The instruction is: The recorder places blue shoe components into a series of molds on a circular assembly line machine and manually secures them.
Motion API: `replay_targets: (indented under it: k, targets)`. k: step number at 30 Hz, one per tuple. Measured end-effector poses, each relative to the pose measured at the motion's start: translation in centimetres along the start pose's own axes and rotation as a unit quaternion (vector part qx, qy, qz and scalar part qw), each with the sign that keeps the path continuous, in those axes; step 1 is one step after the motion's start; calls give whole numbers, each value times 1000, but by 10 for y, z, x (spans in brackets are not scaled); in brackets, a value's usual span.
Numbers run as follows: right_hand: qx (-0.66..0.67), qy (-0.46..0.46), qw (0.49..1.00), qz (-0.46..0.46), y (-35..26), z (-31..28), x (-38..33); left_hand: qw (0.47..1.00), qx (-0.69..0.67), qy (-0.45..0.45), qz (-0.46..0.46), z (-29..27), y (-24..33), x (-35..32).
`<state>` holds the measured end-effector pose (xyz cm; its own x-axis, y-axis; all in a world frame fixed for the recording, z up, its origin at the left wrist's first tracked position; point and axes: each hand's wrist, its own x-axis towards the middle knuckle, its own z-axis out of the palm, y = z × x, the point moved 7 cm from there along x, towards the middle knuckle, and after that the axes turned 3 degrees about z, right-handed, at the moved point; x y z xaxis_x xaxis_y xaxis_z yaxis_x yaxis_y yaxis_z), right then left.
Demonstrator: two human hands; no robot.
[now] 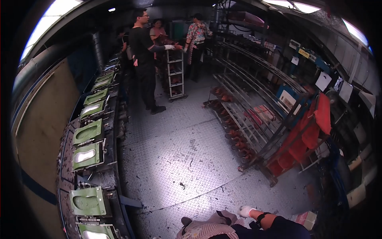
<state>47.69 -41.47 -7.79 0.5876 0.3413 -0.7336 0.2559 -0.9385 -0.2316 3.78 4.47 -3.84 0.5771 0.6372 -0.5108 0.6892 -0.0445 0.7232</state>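
Right hand [246,211], white-gloved, is held out at 5 o'clock, near the checked apron [209,230] at 6; fingers look loosely bent, nothing seen gripped, actual closure can't be told. Left hand isn't shown. Green moulds [85,155] are set in a row, 8 to 10 o'clock, probably for reach from the floor [171,159]. Brown shoes [238,143] are lined along the rack [248,129], 4 o'clock, likely for access. Way at 11 is blocked by co-worker in black [143,51] and trolley [175,73]; 3 o'clock by rack and red cloth [321,113].
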Motion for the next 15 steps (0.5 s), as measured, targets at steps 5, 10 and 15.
replay_targets:
  k: [5, 10, 15]
  targets:
    - [84, -24, 984, 155, 23, 22, -9, 999, -12, 23, 33, -92, 129, 139]
    - [40, -113, 984, 129, -49, 0, 66, 979, -196, 62, 15, -123, 145, 258]
    - [167, -39, 983, 66, -153, -105, 161, 1000, -4, 21, -8, -80, 144, 301]
